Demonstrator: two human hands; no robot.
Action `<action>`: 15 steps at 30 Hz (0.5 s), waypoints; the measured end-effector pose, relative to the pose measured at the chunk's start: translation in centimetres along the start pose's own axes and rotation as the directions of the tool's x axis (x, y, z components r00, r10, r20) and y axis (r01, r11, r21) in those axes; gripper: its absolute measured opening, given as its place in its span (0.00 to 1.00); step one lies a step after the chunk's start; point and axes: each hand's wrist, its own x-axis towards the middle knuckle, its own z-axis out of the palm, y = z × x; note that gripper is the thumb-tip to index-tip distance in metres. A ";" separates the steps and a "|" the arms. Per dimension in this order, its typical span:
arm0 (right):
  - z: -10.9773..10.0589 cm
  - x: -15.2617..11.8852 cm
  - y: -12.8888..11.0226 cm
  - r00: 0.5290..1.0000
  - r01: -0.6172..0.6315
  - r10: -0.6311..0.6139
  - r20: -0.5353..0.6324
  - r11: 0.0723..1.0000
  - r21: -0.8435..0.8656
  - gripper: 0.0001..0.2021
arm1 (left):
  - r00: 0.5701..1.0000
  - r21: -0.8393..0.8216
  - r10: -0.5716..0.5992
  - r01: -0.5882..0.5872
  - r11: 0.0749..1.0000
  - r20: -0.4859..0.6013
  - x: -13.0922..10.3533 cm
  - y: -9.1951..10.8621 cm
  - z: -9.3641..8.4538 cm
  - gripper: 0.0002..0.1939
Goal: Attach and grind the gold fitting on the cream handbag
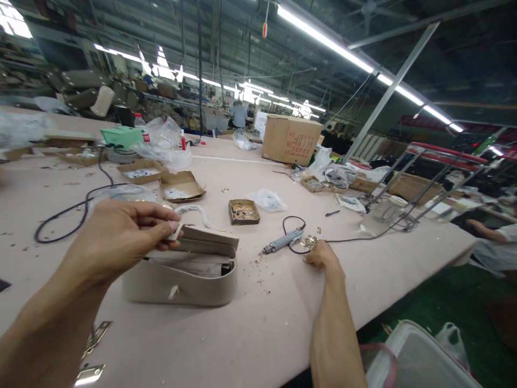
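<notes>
My left hand (pixel 121 237) pinches a small pale tab (pixel 175 231) between thumb and fingers, just above a beige handbag (pixel 181 285). Whether the tab is part of the bag's flap I cannot tell. The bag stands upright with its top open, and a small slit shows in its front. To the right, my right hand (pixel 323 256) rests with curled fingers at a small pile of gold metal fittings (pixel 309 241); what the fingertips hold, if anything, is hidden. A grey electric screwdriver (pixel 283 241) lies beside the pile, its cord looping around.
A small box of gold screws (pixel 244 221) sits beyond the screwdriver. Open cardboard trays (pixel 181 186) and a green box (pixel 121 138) stand at left. A large carton (pixel 291 140) is farther back. Metal plates (pixel 91 373) lie near left. Another person's arm (pixel 484 230) shows at right.
</notes>
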 end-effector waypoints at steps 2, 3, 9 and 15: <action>0.0 -1.1 -0.5 0.994 0.094 -0.096 0.048 0.995 0.030 0.11 | 0.999 -0.041 0.029 -0.028 0.999 0.027 -0.2 -0.1 -0.1 0.08; -0.1 -1.7 -0.6 0.986 0.150 -0.153 0.072 0.987 0.051 0.10 | 0.998 -0.074 0.040 -0.037 0.997 0.043 -0.3 -0.1 -0.1 0.08; -0.2 -2.4 -0.5 0.767 0.562 -0.641 0.012 0.681 0.469 0.14 | 0.996 -0.213 0.062 -0.047 0.976 0.064 0.2 -1.7 -0.5 0.04; -3.1 -5.6 -7.5 0.636 0.671 -0.751 -0.174 0.427 0.606 0.17 | 0.999 -0.428 0.026 -0.005 0.904 0.041 0.8 -2.6 0.5 0.06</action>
